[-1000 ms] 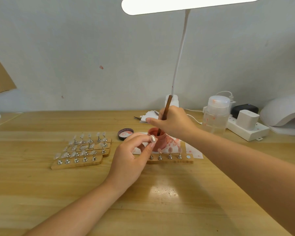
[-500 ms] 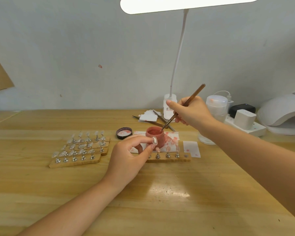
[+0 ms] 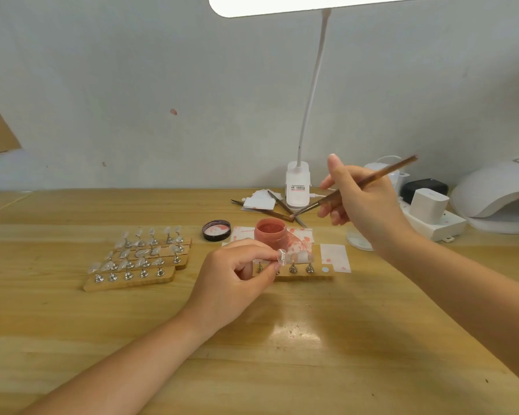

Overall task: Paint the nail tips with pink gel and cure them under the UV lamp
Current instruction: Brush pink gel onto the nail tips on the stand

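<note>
Head view: my left hand pinches a light, slippery nail tip by its edges; my right hand grips the brush.

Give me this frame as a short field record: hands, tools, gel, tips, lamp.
left hand: pinches one clear nail tip
right hand: holds brush, bristles above gel pot's far rim
gel pot: open, pink gel inside
pot lid: on table left of pot
nearest holder strip: in front of pot
spare tips on strips: at left, unpainted
UV lamp: far right
</note>
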